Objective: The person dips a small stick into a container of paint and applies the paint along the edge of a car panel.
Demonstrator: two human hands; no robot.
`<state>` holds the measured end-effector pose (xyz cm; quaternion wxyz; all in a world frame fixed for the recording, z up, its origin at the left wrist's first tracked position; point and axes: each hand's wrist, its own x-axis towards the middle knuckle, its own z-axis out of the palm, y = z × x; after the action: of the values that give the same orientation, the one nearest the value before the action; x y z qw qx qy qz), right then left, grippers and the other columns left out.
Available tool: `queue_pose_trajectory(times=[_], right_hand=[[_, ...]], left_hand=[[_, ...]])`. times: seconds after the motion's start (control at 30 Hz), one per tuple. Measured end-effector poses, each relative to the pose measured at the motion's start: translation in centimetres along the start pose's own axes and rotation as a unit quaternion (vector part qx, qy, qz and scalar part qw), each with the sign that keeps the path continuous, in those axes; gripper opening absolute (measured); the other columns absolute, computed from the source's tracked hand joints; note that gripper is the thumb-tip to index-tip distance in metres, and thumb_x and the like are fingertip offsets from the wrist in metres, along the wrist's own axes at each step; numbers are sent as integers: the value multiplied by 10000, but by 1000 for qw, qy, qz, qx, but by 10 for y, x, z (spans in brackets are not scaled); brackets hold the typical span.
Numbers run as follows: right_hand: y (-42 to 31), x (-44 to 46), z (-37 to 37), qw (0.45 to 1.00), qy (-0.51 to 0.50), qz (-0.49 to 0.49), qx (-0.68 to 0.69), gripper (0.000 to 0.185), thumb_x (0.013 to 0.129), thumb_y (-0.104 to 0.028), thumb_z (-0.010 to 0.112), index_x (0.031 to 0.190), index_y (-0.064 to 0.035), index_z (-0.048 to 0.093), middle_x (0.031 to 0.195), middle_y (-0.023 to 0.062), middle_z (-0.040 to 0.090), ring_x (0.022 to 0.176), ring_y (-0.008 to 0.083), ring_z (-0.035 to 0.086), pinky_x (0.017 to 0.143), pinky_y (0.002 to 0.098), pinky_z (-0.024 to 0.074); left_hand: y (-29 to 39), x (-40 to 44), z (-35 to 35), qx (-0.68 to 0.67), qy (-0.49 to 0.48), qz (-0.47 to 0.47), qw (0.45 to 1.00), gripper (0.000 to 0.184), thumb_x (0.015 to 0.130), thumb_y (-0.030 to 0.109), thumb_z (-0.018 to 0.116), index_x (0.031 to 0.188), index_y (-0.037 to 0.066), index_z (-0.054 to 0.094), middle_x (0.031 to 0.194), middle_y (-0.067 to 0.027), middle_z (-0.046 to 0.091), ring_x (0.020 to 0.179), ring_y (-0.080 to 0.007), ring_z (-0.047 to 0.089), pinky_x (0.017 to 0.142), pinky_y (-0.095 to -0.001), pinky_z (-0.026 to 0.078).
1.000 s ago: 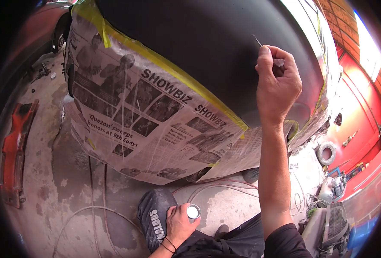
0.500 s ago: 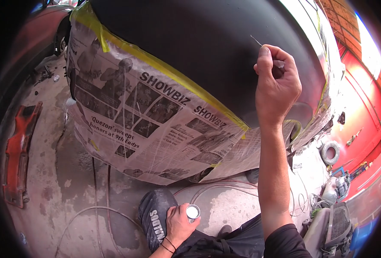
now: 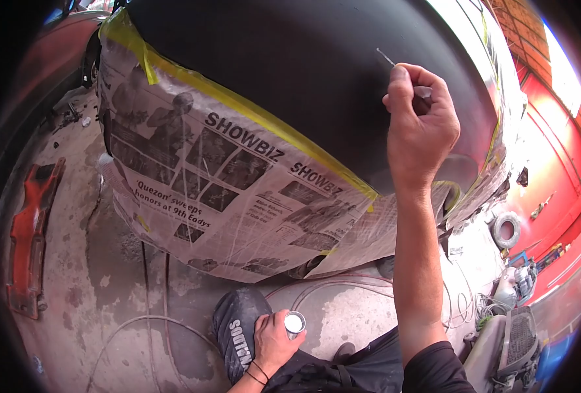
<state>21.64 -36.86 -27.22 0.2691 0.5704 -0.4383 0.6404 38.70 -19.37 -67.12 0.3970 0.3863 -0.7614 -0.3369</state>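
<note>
My right hand [image 3: 421, 124] is raised over the dark car panel [image 3: 290, 59], its thumb and fingers pinched on a thin stick [image 3: 385, 57]. The stick's tip points up and left over the panel; whether it touches the surface is unclear. Down near my knee, my left hand [image 3: 275, 340] is wrapped round a small clear cup [image 3: 295, 323] with white contents. Yellow masking tape [image 3: 251, 101] runs along the panel's lower edge, and printed newspaper [image 3: 238, 190] covers the car below it.
An orange-red metal part [image 3: 31, 239] lies on the concrete floor at left. Hoses [image 3: 148, 318] cross the floor below the car. At right are a tire [image 3: 506, 230], coiled cables and a mesh-backed chair [image 3: 518, 337] by a red wall [image 3: 543, 157].
The stick and my right fingertips have shifted slightly up and left, and the stick's angle has changed. My left hand stays round the cup. The view of the floor and car has shifted slightly.
</note>
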Motion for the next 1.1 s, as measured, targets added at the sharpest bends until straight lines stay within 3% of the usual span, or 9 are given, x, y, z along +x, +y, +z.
queue_pose_trajectory(times=[0.1, 0.23, 0.33, 0.4, 0.47, 0.57, 0.83, 1.1], right_hand=[[-4, -1, -11, 995, 15, 49, 89, 176, 1097, -169, 827, 1138, 2, 826, 851, 8, 777, 754, 59, 733, 717, 220, 591], [-11, -20, -53, 989, 4, 113, 93, 170, 1106, -160, 821, 1149, 5, 814, 858, -20, 736, 755, 28, 684, 714, 194, 553], [-17, -51, -100, 961, -175, 208, 45, 142, 1099, -136, 819, 1115, 4, 807, 876, -33, 728, 769, 11, 655, 721, 193, 539], [-19, -79, -125, 929, -297, 221, 13, 107, 1068, -87, 822, 1067, 15, 792, 881, -38, 739, 768, 16, 649, 724, 213, 547], [-23, -102, -147, 886, -425, 181, -35, 102, 1033, -76, 839, 1066, 7, 790, 872, 14, 771, 735, 64, 695, 696, 248, 568], [-26, -140, -162, 856, -487, 168, -44, 104, 991, -66, 846, 1053, -9, 786, 884, 74, 793, 704, 150, 742, 662, 298, 591], [-14, -171, -155, 828, -538, 153, -44, 95, 951, -87, 824, 998, -48, 751, 870, 120, 770, 723, 314, 774, 671, 408, 618], [-4, -179, -154, 833, -538, 101, -72, 117, 967, -116, 824, 987, -56, 726, 850, 122, 754, 716, 336, 760, 663, 437, 606]], left_hand=[[-1, 1, 0, 7, 7, 3, 1000, 706, 798, 334, 996, 1348, 63, 645, 1090, -187, 790, 1027, -416, 766, 1097, -533, 531], [3, 6, -13, 7, -11, -34, 999, 701, 803, 321, 998, 1354, 68, 648, 1123, -189, 787, 1046, -441, 751, 1048, -539, 548], [18, 28, -31, 4, 15, -16, 1000, 710, 794, 300, 1006, 1366, 77, 649, 1166, -196, 778, 1065, -459, 732, 1011, -540, 556], [32, 49, -45, 4, 30, 0, 1000, 717, 789, 270, 1010, 1380, 83, 650, 1193, -191, 770, 1073, -467, 720, 1003, -541, 556], [47, 70, -55, 4, 47, 23, 999, 710, 786, 249, 1009, 1378, 82, 656, 1200, -176, 778, 1080, -451, 727, 1008, -538, 556], [59, 90, -64, 14, 53, 47, 997, 695, 790, 230, 1008, 1375, 82, 664, 1235, -158, 787, 1129, -418, 744, 1029, -516, 558], [77, 106, -59, 20, 58, 57, 996, 707, 774, 181, 997, 1390, 72, 665, 1257, -151, 791, 1166, -401, 754, 1047, -500, 563], [78, 108, -56, 16, 63, 67, 996, 703, 771, 169, 988, 1389, 74, 666, 1253, -155, 791, 1168, -408, 751, 1054, -506, 563]])
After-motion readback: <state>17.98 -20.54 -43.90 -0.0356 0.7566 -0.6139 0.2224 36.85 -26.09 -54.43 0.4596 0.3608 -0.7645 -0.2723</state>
